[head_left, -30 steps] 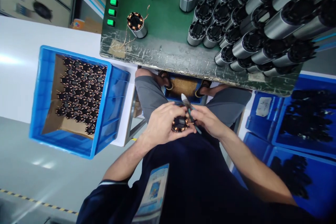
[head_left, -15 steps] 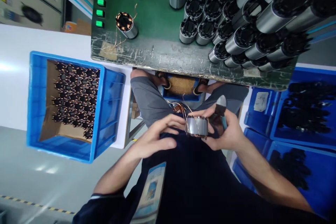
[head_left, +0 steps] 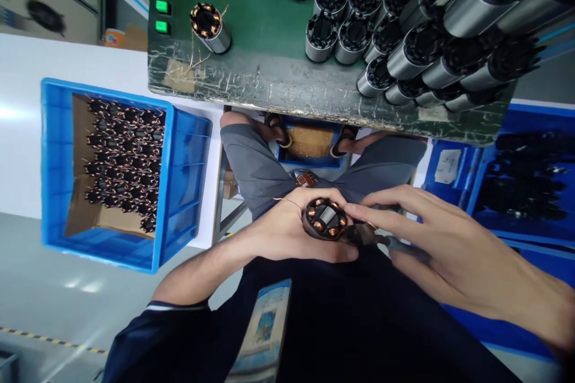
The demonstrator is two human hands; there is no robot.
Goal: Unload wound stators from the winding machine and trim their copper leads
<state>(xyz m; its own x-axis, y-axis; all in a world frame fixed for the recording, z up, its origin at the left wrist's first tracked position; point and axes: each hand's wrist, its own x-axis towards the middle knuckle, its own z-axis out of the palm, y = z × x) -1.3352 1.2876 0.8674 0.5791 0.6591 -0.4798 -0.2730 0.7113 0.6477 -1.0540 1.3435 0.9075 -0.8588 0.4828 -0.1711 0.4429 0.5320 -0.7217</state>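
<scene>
My left hand [head_left: 287, 230] is wrapped round a small motor stator [head_left: 324, 219] with copper windings, its open end facing up, held over my lap. A thin loose copper wire sticks out to its left. My right hand [head_left: 442, 251] is close to the camera; it grips a pair of cutters [head_left: 386, 241] whose jaws lie against the stator's right side, while its forefinger stretches to the stator's rim.
A green worktable [head_left: 278, 81] ahead carries one wound stator [head_left: 209, 27] and many bare steel stators [head_left: 404, 30]. A blue crate [head_left: 179, 173] of wound stators stands at the left. More blue bins [head_left: 530, 185] with dark parts sit at the right.
The stator went from my right hand back into my left hand and turned open end up. My right hand came nearer the camera and laid the cutters against the stator.
</scene>
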